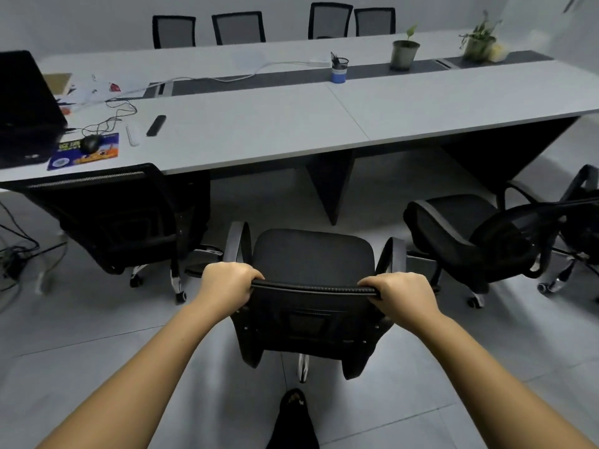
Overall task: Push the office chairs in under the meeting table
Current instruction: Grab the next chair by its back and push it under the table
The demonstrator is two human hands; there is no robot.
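Observation:
A black office chair (311, 254) with grey armrests stands right in front of me, its seat facing the long white meeting table (291, 124) and a short gap of floor between them. My left hand (227, 281) grips the left end of the backrest's top edge. My right hand (402, 293) grips the right end. A second black chair (113, 218) at the left sits tucked against the table edge. A third chair (470, 234) at the right is turned sideways, away from the table. Part of another chair (583, 215) shows at the far right.
Several chairs (240, 27) line the table's far side. On the table lie a black laptop (26, 108), a mouse (90, 143) on a colourful pad, cables, a pen cup (339, 70) and two potted plants (403, 53). A dark table leg (330, 186) stands ahead. Cables trail on the floor at left.

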